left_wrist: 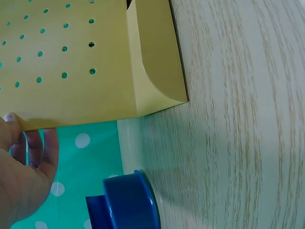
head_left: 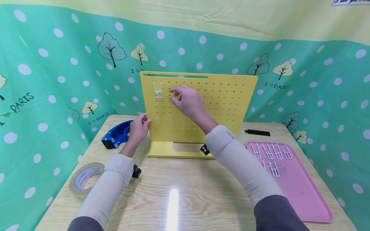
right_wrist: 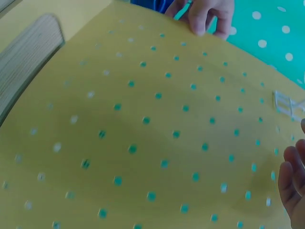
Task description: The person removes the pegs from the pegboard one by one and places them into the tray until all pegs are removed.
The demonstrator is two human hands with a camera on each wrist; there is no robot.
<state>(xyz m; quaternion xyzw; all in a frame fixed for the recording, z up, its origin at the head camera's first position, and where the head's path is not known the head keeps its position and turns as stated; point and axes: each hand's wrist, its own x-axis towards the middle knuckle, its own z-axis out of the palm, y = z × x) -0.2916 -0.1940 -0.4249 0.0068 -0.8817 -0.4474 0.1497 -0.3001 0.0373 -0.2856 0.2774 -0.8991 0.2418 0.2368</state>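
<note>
A yellow pegboard (head_left: 188, 122) stands upright on its base. One white wire hook (head_left: 158, 90) hangs near its upper left corner. My left hand (head_left: 139, 128) pinches the board's left edge, thumb in front and fingers behind, as the left wrist view shows. Just right of the hung hook, my right hand (head_left: 189, 101) is in front of the board with fingers loosely bent and nothing visible between them. In the right wrist view, only some fingertips (right_wrist: 293, 174) show at the right border, below the hook (right_wrist: 288, 106).
On the right, a pink tray (head_left: 306, 199) bears several white wire hooks (head_left: 268, 151). A black bar-shaped object (head_left: 258, 132) lies behind it. To the left are a blue tape dispenser (head_left: 117, 136) and a tape roll (head_left: 78, 183). A dotted green curtain (head_left: 185, 61) surrounds the table.
</note>
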